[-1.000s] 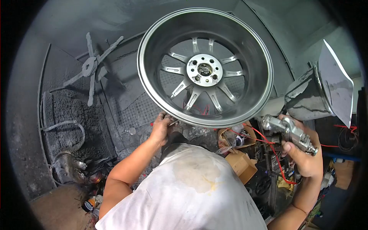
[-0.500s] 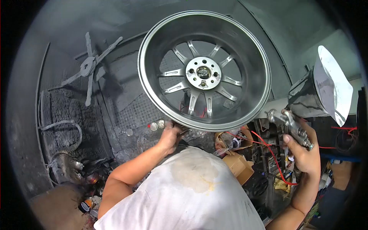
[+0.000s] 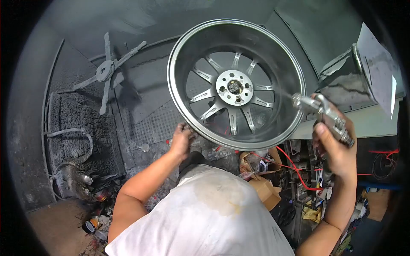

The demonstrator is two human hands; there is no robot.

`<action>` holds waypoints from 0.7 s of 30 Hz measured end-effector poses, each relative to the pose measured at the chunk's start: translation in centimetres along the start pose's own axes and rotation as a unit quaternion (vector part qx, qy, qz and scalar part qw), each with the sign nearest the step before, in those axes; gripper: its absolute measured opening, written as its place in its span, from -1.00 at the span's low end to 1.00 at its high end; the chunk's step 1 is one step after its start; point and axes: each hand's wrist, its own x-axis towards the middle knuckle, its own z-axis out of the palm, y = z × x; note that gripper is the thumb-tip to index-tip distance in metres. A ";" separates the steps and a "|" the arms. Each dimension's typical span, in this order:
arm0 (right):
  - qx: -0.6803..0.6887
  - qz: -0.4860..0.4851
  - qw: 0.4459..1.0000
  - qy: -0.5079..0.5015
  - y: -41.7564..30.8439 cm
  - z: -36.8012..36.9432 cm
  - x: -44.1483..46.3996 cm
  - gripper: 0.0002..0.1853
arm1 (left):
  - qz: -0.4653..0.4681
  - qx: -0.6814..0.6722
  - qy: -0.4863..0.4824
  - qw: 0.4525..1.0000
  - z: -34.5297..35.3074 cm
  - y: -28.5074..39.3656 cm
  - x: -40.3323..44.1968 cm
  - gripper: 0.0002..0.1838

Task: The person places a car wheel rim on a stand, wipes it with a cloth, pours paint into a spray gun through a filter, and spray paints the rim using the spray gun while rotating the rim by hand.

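Observation:
A silver alloy wheel (image 3: 234,100) fills the upper middle, its deep grey barrel facing me and paired spokes running out from the hub. My right hand (image 3: 335,147) is wrapped around a metal spray gun (image 3: 326,117), whose nozzle overlaps the wheel's right edge. A faint mist shows between the nozzle and the barrel. My left hand (image 3: 182,140) is at the wheel's lower-left rim, fingers curled; what they hold, if anything, is hidden. A red hose (image 3: 294,168) runs below the wheel on the right.
A paint-crusted star-shaped stand (image 3: 105,71) is at the left, above a rough coated panel (image 3: 83,123). A funnel-like container with white sheet (image 3: 376,64) stands at right. A cardboard box (image 3: 265,192) and clutter lie below the wheel.
My right hand and the spray gun have moved up, bringing the nozzle over the wheel's right edge, where mist now shows. My left hand has shifted left along the lower rim.

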 end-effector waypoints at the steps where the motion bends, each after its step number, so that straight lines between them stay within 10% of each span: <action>1: 0.003 0.009 1.000 0.011 0.4 -0.8 0.3 -0.36 | -0.007 0.004 -0.008 1.000 -0.8 1.2 0.9 -0.59; 7: -0.074 0.099 0.982 0.145 2.8 -4.9 -1.6 -0.41 | -0.057 0.058 -0.056 0.995 -0.6 4.1 0.8 -0.48; 18: 0.089 0.148 0.979 -0.110 -2.0 -2.2 -4.3 -0.19 | -0.090 0.157 -0.048 0.982 2.2 0.3 -3.8 -0.33; 21: 0.101 0.137 0.979 -0.117 -2.2 -1.2 -4.0 -0.17 | -0.022 0.125 -0.068 0.990 2.3 -4.3 -4.2 -0.56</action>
